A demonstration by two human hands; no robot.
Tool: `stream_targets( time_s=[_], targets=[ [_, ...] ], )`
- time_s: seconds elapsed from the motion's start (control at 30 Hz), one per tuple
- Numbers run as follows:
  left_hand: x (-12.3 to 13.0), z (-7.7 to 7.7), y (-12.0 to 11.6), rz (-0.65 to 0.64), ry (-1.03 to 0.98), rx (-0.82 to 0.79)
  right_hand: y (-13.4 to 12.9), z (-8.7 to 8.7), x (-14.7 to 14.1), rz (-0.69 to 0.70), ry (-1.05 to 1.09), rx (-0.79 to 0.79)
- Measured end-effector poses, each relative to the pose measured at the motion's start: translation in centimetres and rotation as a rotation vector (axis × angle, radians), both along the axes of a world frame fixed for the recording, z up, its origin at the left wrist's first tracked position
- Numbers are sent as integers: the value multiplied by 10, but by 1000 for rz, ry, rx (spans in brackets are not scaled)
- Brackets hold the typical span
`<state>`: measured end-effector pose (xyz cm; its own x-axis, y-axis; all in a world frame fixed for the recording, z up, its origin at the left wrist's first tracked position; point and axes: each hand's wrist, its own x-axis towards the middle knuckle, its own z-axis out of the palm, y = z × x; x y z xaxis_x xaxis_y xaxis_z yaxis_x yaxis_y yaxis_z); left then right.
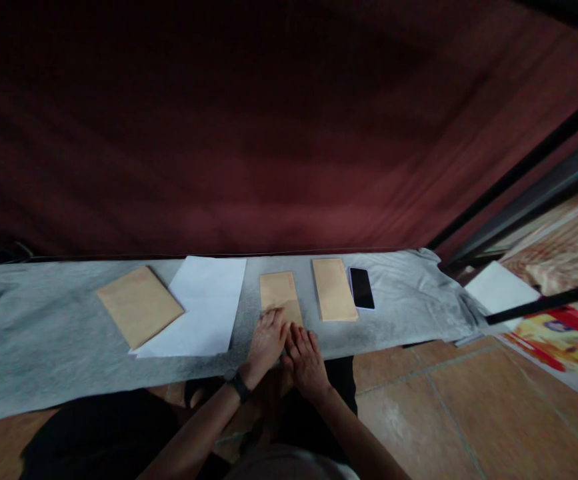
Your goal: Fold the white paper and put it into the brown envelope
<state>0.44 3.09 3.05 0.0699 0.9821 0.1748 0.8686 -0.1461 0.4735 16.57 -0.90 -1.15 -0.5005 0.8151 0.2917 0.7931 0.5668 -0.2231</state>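
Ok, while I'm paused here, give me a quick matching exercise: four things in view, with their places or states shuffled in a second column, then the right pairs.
Things:
1. Phone
2. White paper
3. Middle brown envelope
4. Left hand

Places and states:
A. Partly covered by a tilted brown packet
B. Has a dark band at its wrist
C. Lies face up at the right end of the row on the grey cloth
D. Partly hidden beneath fingers

Right pairs: 1-C; 2-A; 3-D; 4-B
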Motion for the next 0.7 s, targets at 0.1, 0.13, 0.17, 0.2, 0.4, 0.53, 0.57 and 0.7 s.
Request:
stream_targets(
  time_s=[0.1, 0.13, 0.17, 0.2, 0.4, 0.53, 0.57, 0.7],
  targets=[
    [8, -13, 39, -152, 141, 4, 0, 1, 0, -6, 18, 9],
    [9, -17, 51, -160, 173, -7, 0, 2, 0, -8, 16, 7],
    [9, -21, 63, -158, 199, -10, 0, 3, -1, -8, 11, 3],
    [9, -24, 73, -155, 217, -7, 0, 4, -1, -9, 8, 1],
    [8, -29, 119, -113, 241, -10, 1, 7, -3, -51, 16, -25],
    [7, -29, 130, -103, 201, -10, 1, 5, -2, -47, 0, -35],
    [6, -29, 130, -120, 195, -12, 1, 5, -2, -43, -4, -35],
    [-2, -30, 110, -215, 196, -28, 1, 3, -2, -46, 6, -29]
  ],
)
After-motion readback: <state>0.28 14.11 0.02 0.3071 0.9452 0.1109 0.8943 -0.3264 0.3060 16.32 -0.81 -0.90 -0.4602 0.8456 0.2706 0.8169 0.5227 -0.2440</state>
